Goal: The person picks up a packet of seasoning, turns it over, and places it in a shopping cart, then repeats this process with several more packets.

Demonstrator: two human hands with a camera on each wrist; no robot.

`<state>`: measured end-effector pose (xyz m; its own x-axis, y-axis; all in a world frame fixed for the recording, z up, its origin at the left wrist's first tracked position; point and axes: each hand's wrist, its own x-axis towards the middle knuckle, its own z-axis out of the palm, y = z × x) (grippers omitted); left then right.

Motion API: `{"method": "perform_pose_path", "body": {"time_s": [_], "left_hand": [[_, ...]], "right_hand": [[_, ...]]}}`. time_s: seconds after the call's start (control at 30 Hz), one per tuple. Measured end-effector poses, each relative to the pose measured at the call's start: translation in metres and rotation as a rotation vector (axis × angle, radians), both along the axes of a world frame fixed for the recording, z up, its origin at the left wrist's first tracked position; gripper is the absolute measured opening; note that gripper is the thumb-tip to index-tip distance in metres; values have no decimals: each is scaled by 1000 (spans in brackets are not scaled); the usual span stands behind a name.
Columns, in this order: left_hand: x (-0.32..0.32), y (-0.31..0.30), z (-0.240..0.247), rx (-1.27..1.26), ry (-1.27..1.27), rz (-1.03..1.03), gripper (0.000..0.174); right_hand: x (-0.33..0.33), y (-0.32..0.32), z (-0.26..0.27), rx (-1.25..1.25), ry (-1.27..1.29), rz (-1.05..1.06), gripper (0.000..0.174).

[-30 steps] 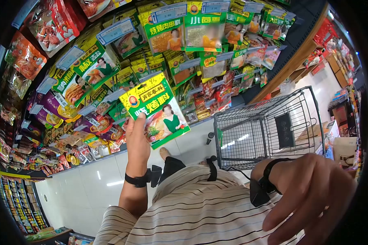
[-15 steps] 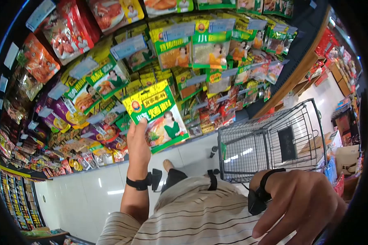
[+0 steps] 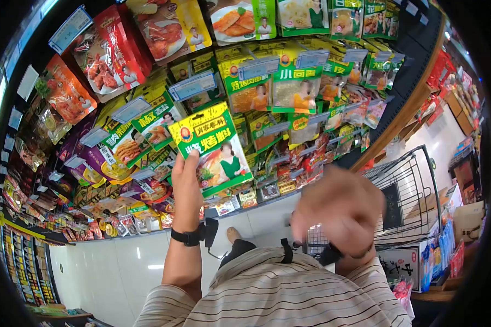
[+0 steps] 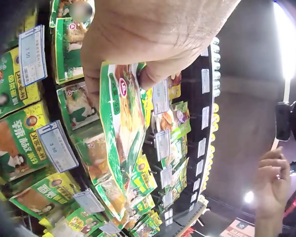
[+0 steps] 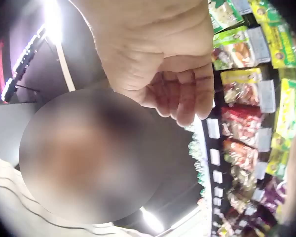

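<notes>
My left hand (image 3: 186,191) pinches a yellow-and-green seasoning packet (image 3: 226,158) by its left edge, thumb on the printed front. The packet is held up before the shelf, tilted, its front towards the head camera. In the left wrist view the thumb and fingers grip the end of the packet (image 4: 123,113). My right hand (image 3: 341,210), blurred in the head view, is raised in front of the shopping cart (image 3: 414,191). The right wrist view shows that hand (image 5: 158,59) with loosely bent fingers and nothing in them.
Hanging packets (image 3: 294,82) fill the shelf ahead, with price tags (image 3: 192,85) along the rails. Larger red pouches (image 3: 106,60) stand at the upper left. A wooden shelf edge (image 3: 420,103) runs down the right side. Boxes (image 3: 469,218) stand beyond the cart.
My right hand has swung up and leftwards from the lower right to in front of the cart. My left hand still holds the packet at nearly the same place. The shelf sits lower in view.
</notes>
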<state>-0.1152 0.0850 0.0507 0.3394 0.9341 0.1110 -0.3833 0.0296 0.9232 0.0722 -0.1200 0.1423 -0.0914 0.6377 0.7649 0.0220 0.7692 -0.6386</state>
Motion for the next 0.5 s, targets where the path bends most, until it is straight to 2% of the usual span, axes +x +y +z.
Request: {"method": "perform_pose_path", "body": {"time_s": [0.03,0.1,0.17,0.27,0.37,0.5], "left_hand": [[1,5,4,12,2,-4,29],[4,13,12,13,-15,-33,28],[7,23,15,22,-28,-51,27],[11,37,17,51,-43,-74,26],[13,51,15,59,-72,-99,26],[17,62,17,81,-66,-112,26]], "right_hand": [[3,13,8,-90,-148,-229,20],[-1,49,-21,-384,-3,-406,22],[9,87,-45,-508,28,-456,31],[13,123,-56,-648,58,-438,45],[15,153,-61,-707,76,-390,49],[15,184,-58,-763,110,-289,43]]}}
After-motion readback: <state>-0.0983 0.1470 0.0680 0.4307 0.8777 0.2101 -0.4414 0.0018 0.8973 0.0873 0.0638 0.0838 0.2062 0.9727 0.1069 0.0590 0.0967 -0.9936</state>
